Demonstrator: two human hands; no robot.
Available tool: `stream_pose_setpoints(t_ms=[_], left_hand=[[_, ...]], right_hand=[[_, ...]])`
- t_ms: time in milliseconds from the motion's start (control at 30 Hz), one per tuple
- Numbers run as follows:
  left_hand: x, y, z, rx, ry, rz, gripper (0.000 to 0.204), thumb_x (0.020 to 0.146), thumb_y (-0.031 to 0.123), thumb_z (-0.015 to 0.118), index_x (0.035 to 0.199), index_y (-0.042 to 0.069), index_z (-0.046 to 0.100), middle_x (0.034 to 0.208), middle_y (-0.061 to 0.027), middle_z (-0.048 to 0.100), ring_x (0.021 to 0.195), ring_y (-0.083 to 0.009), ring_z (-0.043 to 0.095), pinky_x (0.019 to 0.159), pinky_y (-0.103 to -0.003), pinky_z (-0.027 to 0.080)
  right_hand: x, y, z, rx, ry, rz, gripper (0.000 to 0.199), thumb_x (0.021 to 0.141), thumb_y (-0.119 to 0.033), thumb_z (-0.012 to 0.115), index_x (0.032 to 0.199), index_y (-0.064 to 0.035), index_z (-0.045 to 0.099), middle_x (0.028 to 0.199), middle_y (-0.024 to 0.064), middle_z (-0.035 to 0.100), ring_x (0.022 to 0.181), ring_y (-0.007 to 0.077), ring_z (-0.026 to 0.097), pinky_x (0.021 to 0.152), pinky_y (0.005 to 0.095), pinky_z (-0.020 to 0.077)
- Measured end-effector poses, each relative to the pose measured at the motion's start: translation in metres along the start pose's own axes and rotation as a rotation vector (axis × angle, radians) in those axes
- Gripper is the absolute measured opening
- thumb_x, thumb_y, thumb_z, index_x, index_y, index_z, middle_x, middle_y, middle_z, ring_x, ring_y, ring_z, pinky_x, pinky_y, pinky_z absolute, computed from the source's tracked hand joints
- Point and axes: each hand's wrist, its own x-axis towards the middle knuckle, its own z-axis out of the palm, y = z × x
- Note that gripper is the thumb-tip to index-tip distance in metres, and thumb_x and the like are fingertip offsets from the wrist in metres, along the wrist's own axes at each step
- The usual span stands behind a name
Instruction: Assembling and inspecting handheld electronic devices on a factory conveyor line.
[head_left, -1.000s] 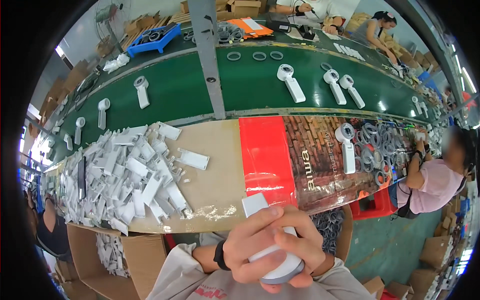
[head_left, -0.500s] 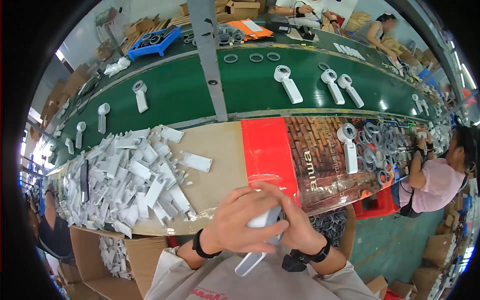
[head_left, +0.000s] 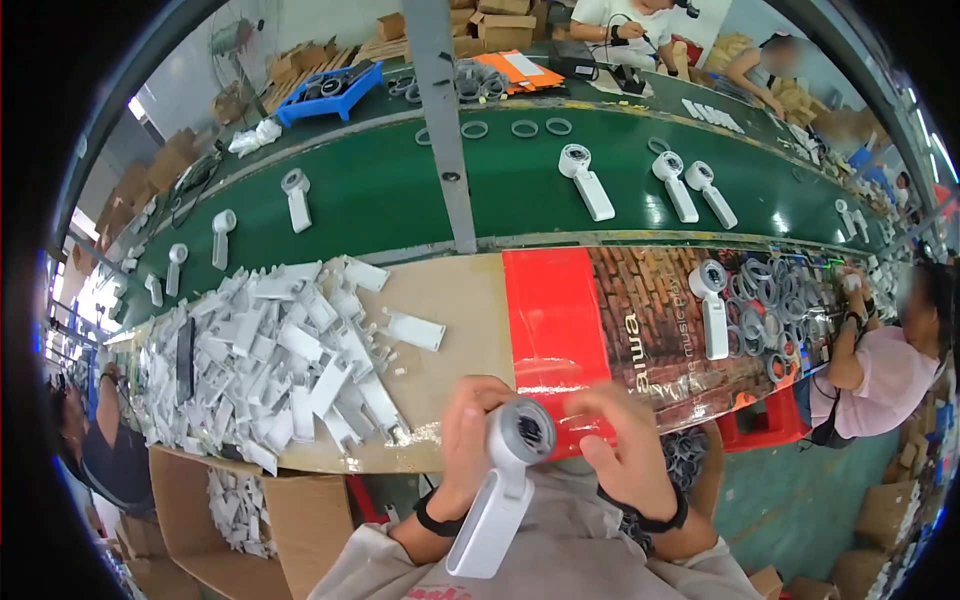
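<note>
A white handheld fan (head_left: pixel 492 522) with a grey ring round its head is in front of my chest, its handle slanting down toward me. My left hand (head_left: pixel 466 440) grips the head from the left side. To the right of the head, my right hand (head_left: pixel 632 452) is off the fan, fingers apart and bent, holding nothing. Beyond my hands is the cardboard-covered worktop (head_left: pixel 440 290) with a red sheet (head_left: pixel 552 325). A big pile of white plastic handle covers (head_left: pixel 270 350) lies to the left. On the right another white fan (head_left: pixel 712 310) rests beside several grey rings (head_left: pixel 765 300).
A green conveyor belt (head_left: pixel 380 185) runs across behind the worktop, carrying several white fans (head_left: pixel 585 182). A metal post (head_left: pixel 447 130) stands in front of it. Open cardboard boxes (head_left: pixel 305 520) of parts sit below the edge. A co-worker (head_left: pixel 870 365) works at the right.
My right hand has let go of the fan and moved off to the right. The fan's head, covered by both hands before, now shows, facing up. The view has shifted slightly.
</note>
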Motion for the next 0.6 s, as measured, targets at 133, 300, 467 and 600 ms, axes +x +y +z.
stream_pose_setpoints(t_ms=[133,300,467,600], left_hand=[[-0.006,0.006,0.020,-0.003,-0.096,0.014,0.038,0.099,0.034,0.033,0.102,-0.002,0.046,0.095,-0.0104,0.057,0.086,-0.0137,0.055,0.076,-0.027,0.045],[-0.007,0.010,0.029,0.005,-0.016,-0.131,0.016,0.096,0.009,0.034,0.100,0.002,0.048,0.093,-0.0035,0.053,0.089,-0.0092,0.051,0.078,-0.025,0.042],[-0.009,0.008,0.030,0.436,-0.029,0.102,0.018,0.088,-0.002,0.036,0.102,0.000,0.047,0.082,-0.0126,0.053,0.073,-0.0187,0.053,0.067,-0.029,0.043],[-0.007,0.007,0.029,0.496,-0.014,0.128,0.019,0.088,-0.003,0.037,0.104,0.000,0.046,0.079,-0.0132,0.054,0.068,-0.0210,0.054,0.064,-0.030,0.043]], right_hand=[[0.013,0.008,0.033,0.333,-0.149,-0.069,0.051,0.090,-0.033,0.042,0.123,0.0058,0.048,0.120,0.0221,0.053,0.112,0.0314,0.053,0.096,0.0366,0.0386],[0.001,0.033,0.045,0.302,-0.093,-0.267,0.043,0.090,-0.022,0.040,0.120,0.0080,0.048,0.126,0.0262,0.048,0.117,0.0372,0.049,0.098,0.0384,0.0378],[-0.004,0.048,0.053,0.360,-0.026,-0.182,0.047,0.092,-0.028,0.033,0.110,0.0105,0.052,0.125,0.0281,0.048,0.116,0.0389,0.050,0.098,0.0417,0.0372],[-0.001,0.043,0.053,0.386,-0.008,-0.142,0.045,0.092,-0.026,0.032,0.112,0.0097,0.051,0.127,0.0277,0.047,0.119,0.0373,0.048,0.099,0.0410,0.0356]])
